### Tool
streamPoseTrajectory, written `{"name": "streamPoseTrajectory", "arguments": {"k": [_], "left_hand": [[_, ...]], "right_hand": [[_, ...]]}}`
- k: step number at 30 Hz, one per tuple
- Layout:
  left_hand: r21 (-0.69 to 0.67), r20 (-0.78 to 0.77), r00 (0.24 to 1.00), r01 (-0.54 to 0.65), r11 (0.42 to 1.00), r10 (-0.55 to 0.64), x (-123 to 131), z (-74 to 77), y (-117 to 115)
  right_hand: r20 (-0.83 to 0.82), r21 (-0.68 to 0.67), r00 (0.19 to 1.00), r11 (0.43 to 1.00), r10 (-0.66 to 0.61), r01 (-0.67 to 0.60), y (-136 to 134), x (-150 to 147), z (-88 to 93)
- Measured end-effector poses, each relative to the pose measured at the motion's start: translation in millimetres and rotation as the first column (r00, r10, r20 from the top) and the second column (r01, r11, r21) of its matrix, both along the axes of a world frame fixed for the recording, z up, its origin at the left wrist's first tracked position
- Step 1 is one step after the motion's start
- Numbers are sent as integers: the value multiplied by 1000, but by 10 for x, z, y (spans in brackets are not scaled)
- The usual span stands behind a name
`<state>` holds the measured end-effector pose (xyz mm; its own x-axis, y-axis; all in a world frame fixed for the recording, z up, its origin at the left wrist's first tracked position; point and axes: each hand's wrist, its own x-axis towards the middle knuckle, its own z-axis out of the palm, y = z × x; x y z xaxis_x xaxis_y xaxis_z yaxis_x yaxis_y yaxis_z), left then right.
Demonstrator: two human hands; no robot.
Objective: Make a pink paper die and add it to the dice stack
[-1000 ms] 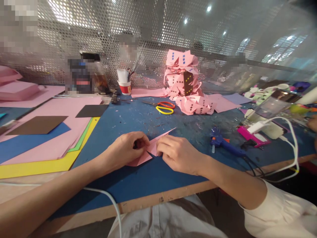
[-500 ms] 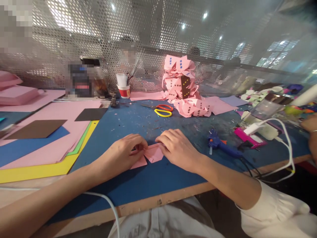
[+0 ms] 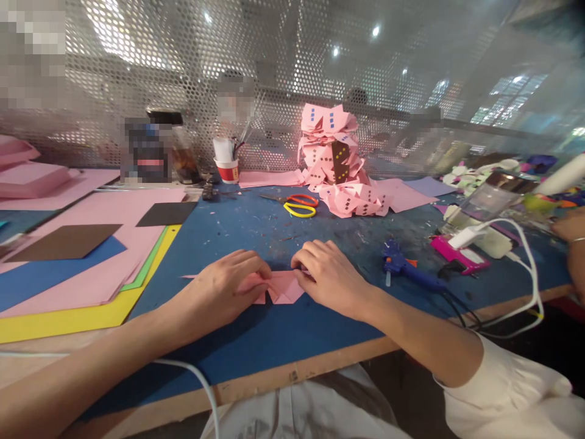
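Note:
A small pink paper piece, partly folded, lies on the blue table top just in front of me. My left hand presses on its left part with fingers curled and pinched at the fold. My right hand holds its right part, fingers bent down onto the paper. A thin pink tip sticks out to the left of my left hand. Both hands hide much of the sheet.
A heap of folded pink pieces with dots stands at the back, scissors with orange and yellow handles before it. Coloured sheets lie at the left, a blue glue gun and white cable at the right. Another person's hand shows far right.
The long pink point that stuck up to the right a second ago has been folded down. The paper now lies flatter and more compact between my hands, which moved slightly closer to me.

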<state>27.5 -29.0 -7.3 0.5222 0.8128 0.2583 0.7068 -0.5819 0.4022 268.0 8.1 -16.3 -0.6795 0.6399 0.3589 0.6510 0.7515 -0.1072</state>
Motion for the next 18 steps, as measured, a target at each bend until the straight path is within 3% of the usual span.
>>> {"name": "streamPoseTrajectory", "arguments": {"k": [9,18], "left_hand": [[16,-33,996,80,997,-80,-61,-33,17],[24,-45,999,9,1000,-8,-117,-80,66]], "right_hand": [[15,-22,998,998,-54,54,7,19,-11],[2,-14,999,999,-50,50,1,19,-8]]}}
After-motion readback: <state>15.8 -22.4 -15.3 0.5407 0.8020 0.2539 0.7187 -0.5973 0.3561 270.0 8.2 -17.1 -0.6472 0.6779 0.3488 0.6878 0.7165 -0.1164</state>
